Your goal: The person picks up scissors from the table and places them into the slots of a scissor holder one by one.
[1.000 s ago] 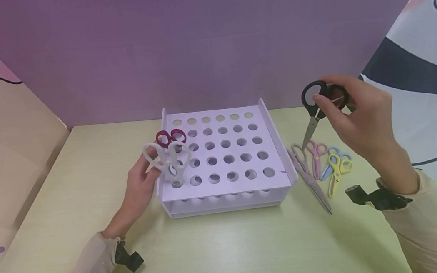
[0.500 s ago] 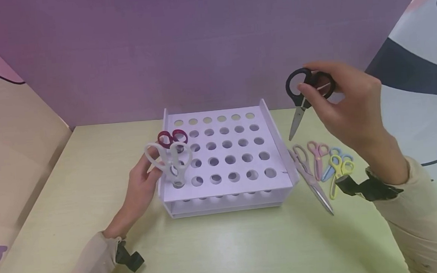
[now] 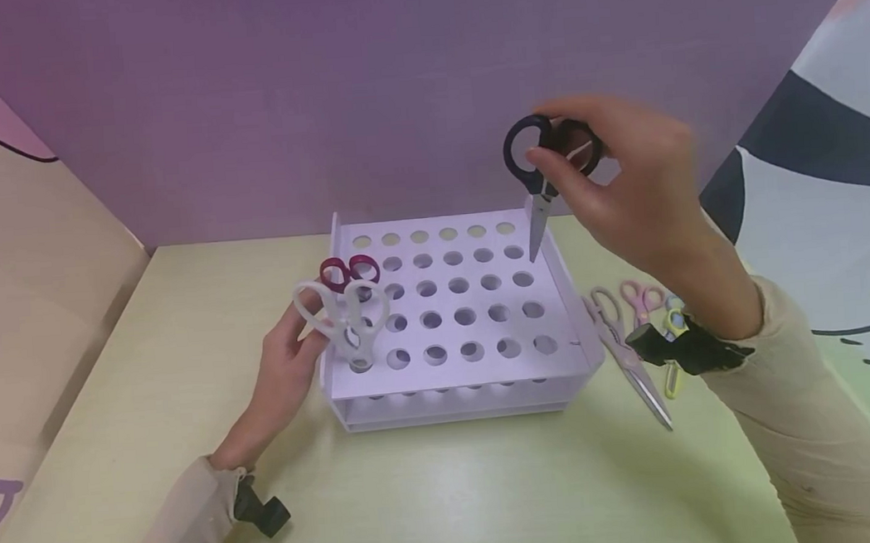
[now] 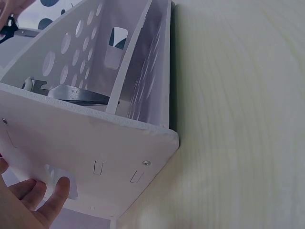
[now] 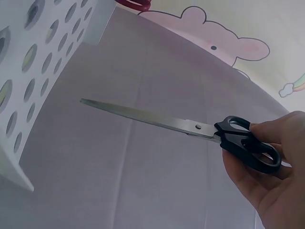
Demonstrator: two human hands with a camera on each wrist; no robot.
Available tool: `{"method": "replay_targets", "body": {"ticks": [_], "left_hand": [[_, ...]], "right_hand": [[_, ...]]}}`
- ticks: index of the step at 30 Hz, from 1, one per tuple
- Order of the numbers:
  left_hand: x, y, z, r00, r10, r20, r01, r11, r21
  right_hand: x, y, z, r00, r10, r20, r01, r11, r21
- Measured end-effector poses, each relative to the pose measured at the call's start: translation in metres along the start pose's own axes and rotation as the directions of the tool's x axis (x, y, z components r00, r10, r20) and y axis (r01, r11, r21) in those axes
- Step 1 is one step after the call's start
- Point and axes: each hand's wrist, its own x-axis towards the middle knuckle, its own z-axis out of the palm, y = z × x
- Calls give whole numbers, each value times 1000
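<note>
At the upper right of the head view, the right hand [image 3: 635, 180] pinches the black-handled scissors [image 3: 540, 211] by their loops, thumb on one side and fingers on the other, the blades together and pointing down. Their tip shows in front of the right-hand part of the white rack [image 3: 456, 376], and the right wrist view shows a gap between tip and rack. The left hand [image 3: 284, 364], left of the frame's middle, holds nothing in its grip; its fingers rest against the rack's side wall, by the cutout seen at the lower left of the left wrist view. In the rack's left column of holes stand the white-handled scissors [image 3: 338, 323], in the front hole, and the red-handled scissors [image 3: 349, 278] just behind them. Metal blades [image 4: 78, 94] hang inside the rack. Right of the rack, on the desk [image 3: 448, 487], lie the long grey-mauve scissors [image 3: 630, 359] and the pink scissors [image 3: 641, 315], with the yellow scissors [image 3: 673, 383] and the blue scissors [image 3: 675, 303] partly hidden by the right arm's black wrist device [image 3: 686, 349].
</note>
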Motion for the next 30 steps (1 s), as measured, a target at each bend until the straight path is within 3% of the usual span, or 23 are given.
{"method": "replay_targets", "body": {"ticks": [11,20,26,30], "left_hand": [[0,2,0,1000,-9,9,9,1000,-13],[0,1,-1,1000,-8,18,8,1000,-5],[0,1,0,1000,6,20,-5,1000,-28],[1,2,1,1000,10,20,-9,1000,-28]], "right_hand": [[12,-9,16,996,19,85,-24,998,63],[21,-8,31,982,26,187,-37,998,52],[28,-7,42,973,29,231,-53,994,96],[34,-10,48,958,79,277,-115,987,116]]}}
